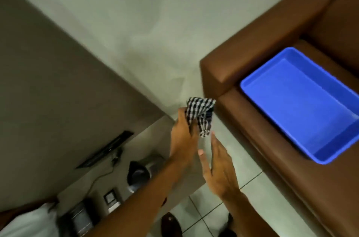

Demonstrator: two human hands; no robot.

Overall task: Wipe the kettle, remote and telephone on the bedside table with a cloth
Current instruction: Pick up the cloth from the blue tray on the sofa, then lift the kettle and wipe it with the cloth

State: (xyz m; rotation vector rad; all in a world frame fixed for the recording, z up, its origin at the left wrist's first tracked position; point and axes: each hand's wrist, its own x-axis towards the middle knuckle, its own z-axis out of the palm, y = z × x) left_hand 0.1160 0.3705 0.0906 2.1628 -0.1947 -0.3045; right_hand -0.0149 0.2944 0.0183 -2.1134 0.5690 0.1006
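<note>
Blurred view, tilted, looking down. At centre frame, left hand (183,135) clenched around a bunched black-and-white checked cloth (201,113), held up in the air, the loose end hanging just beyond the knuckles. Just to its right and lower, right hand (218,166) flat and spread, fingers straight, gripping nothing, fingertips close to the cloth's hanging end but not touching it. At lower left, bedside table (155,132) with a dark kettle (138,173) standing near the left forearm, a cord (97,179) trailing from it toward the wall. Further down the left edge, a dark boxy item (80,217), too blurred to name; remote and telephone not clearly made out. At right of frame, brown sofa (252,42) with an empty blue tray (303,104) resting on the seat. Pale floor tiles (250,188) along the bottom, between table and sofa.
</note>
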